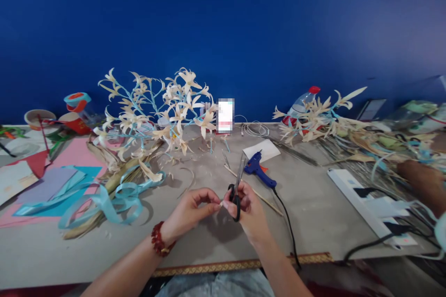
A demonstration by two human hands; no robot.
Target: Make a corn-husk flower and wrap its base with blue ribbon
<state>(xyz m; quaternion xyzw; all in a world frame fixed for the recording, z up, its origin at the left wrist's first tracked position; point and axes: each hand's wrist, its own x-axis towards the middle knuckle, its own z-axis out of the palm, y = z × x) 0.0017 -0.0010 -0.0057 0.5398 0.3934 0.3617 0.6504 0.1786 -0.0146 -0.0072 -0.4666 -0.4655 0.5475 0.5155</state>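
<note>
Cream-coloured and partly hidden by fingertips, a tiny slender piece (221, 203) is held between two hands in the head view, above the grey tabletop (195, 253). The left hand (195, 209), a red beaded bracelet (159, 240) at its wrist, pinches it with thumb and forefinger; the right hand (245, 209) meets it with closed fingertips while also holding black-handled metal scissors (239, 178), blades pointing toward twelve o'clock.

From the piece, a blue glue gun (260, 171) lies toward one o'clock, partly on a white rectangular sheet (271, 149). Cream flowers on pale-blue stems (181, 106) stand toward eleven o'clock, looped translucent light-blue ribbon (108, 204) lies toward nine, and a white power strip (355, 202) toward three. Another person's hand (420, 183), its grip unclear, rests beyond the strip.
</note>
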